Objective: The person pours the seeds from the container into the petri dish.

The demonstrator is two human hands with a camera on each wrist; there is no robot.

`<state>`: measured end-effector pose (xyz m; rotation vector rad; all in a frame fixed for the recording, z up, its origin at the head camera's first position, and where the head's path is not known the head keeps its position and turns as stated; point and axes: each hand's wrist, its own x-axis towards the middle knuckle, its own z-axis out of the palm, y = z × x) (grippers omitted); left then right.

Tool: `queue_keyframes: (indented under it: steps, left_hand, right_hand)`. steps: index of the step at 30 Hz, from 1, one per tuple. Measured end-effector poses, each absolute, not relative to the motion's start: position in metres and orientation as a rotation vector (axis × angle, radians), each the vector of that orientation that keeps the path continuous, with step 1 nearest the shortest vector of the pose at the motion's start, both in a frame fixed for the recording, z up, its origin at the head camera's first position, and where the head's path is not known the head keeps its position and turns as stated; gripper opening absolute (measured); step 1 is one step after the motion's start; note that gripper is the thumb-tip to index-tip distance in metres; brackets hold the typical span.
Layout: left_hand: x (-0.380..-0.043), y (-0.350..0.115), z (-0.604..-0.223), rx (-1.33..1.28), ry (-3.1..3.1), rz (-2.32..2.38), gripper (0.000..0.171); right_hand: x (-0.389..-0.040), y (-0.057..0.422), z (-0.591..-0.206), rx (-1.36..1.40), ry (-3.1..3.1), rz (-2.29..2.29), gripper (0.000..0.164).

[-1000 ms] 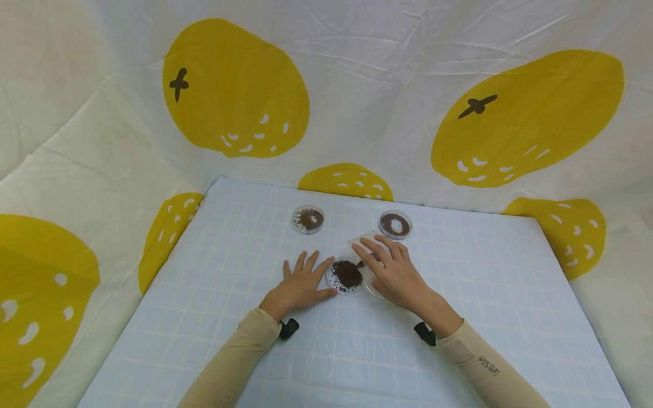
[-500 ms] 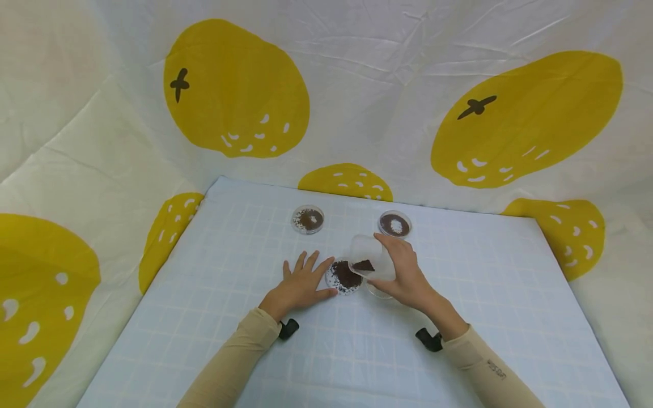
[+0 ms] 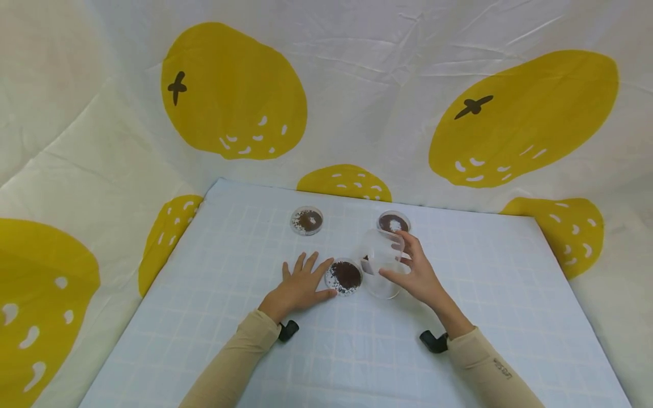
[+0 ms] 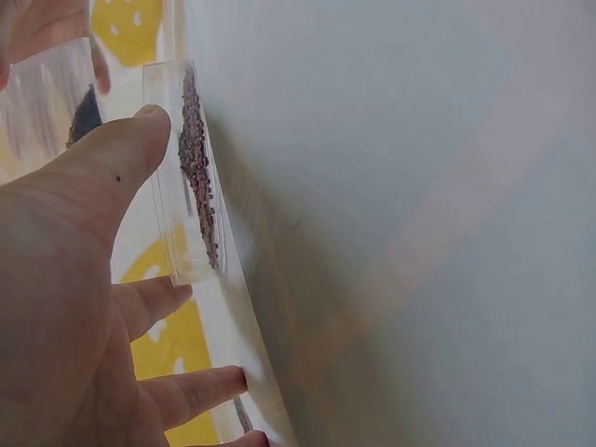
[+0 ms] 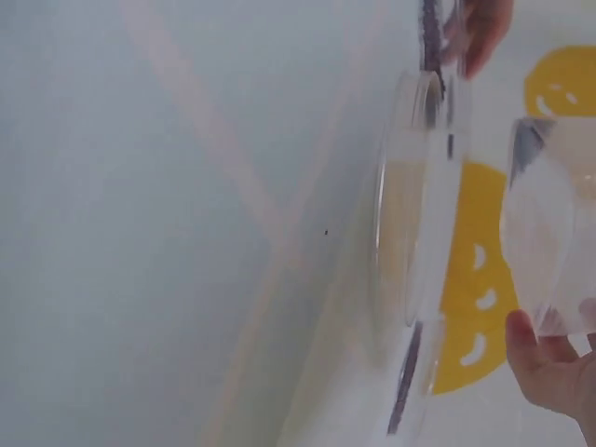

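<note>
My right hand (image 3: 420,277) holds a clear plastic cup (image 3: 381,250), tilted above the cloth. A small heap of dark brown granules (image 3: 366,264) lies inside it. Below the cup sits a clear petri dish (image 5: 400,223) with no granules visible in it. Flat beside a second petri dish (image 3: 344,276), my left hand (image 3: 298,289) spreads its fingers. Its thumb (image 4: 149,140) and index finger lie at that dish's rim. Dark granules cover much of this dish, with pale bottom showing around the left edge.
At the back stand two more petri dishes with brown granules, one on the left (image 3: 306,220) and one on the right (image 3: 393,222), partly behind the right fingers. A pale checked cloth (image 3: 229,351) covers the table. Behind it hangs a white curtain (image 3: 367,113) with yellow fruit prints.
The cup has swung from over the left-hand dish to the right, with my right hand, and tipped back; its granules left that dish's side. My left hand has stayed in place.
</note>
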<state>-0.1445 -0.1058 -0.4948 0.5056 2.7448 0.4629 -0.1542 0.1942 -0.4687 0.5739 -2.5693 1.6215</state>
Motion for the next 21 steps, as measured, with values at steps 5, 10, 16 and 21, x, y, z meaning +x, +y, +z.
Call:
queue_keyframes:
  steps: [5,10,16,21]
  left_hand:
    - [-0.144,-0.106,-0.496,0.511,2.747,0.459,0.081]
    - [-0.144,-0.106,-0.495,0.514,2.744,0.461,0.081]
    - [-0.144,-0.106,-0.493,0.512,2.742,0.470,0.081]
    - [-0.143,-0.106,-0.493,0.512,2.746,0.471,0.080]
  right_hand:
    - [-0.154,0.201,-0.472,0.539,-2.500,1.788,0.097]
    - [-0.153,0.206,-0.475,0.563,-2.447,1.841,0.094]
    - [-0.153,0.213,-0.474,0.553,-2.405,1.837,0.091]
    - [-0.153,0.221,-0.472,0.463,-2.394,1.810,0.096]
